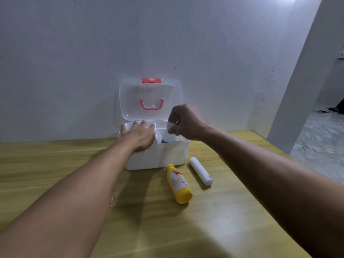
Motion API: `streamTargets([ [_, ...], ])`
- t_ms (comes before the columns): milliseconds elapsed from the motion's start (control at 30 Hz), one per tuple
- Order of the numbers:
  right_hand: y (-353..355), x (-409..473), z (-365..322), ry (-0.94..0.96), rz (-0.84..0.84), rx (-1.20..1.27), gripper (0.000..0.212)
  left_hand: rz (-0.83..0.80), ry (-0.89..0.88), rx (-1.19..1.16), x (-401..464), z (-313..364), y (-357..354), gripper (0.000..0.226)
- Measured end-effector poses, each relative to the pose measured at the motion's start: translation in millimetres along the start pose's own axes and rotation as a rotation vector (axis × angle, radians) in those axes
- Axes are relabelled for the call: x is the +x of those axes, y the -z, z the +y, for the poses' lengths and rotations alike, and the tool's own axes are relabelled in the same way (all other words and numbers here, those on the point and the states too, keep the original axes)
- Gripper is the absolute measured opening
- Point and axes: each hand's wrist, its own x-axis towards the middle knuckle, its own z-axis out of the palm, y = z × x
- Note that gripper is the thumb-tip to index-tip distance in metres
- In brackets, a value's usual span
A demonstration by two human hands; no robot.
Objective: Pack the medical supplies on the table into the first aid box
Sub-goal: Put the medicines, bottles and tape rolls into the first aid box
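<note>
A white first aid box [163, 155] stands on the wooden table against the wall, its clear lid [150, 99] with a pink handle raised upright. My left hand [138, 135] lies flat, fingers spread, on the box's left inner tray. Over the box's right compartment, my right hand [186, 122] is closed on a white packet [170, 132] that hangs partly inside. A yellow bottle [178, 184] lies on its side in front of the box. To its right lies a white roll [201, 171].
The pale wall stands right behind the box. The table's [55, 164] right edge runs diagonally past my right forearm, with a grey floor and a white pillar [290, 108] beyond it.
</note>
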Motion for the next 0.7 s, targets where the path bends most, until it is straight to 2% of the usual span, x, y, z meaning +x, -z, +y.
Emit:
streamTargets([
  [300, -16.2, -3.1, 1.5, 0.000, -0.094, 0.146, 0.035, -0.008, 0.011, 0.008, 3.3, -1.2, -0.6, 0.054],
  [367, -11.9, -6.5, 2.6, -0.023, -0.034, 0.112, 0.034, -0.008, 0.010, -0.002, 3.3, -1.3, -0.8, 0.054],
  [433, -6.8, -13.8, 2.0, -0.025, 0.089, -0.007, 0.021, -0.009, 0.006, -0.005, 3.2, -0.8, -1.1, 0.053],
  [467, -4.7, -18.2, 1.7, -0.042, 0.094, -0.057, 0.016, -0.011, 0.005, -0.003, 3.2, -0.9, -1.1, 0.053],
  [500, -4.2, -23.0, 1.4, -0.082, 0.031, -0.089, 0.017, -0.013, 0.004, -0.003, 3.3, -1.2, -1.1, 0.053],
  [633, -18.9, -46.3, -1.3, -0.331, -0.469, -0.124, 0.033, -0.022, 0.010, -0.008, 3.6, -1.7, -1.3, 0.053],
  [700, -29.1, -55.6, -1.5, -0.395, -0.579, -0.058, 0.040, -0.027, 0.015, -0.007, 3.7, -1.9, -1.5, 0.053],
])
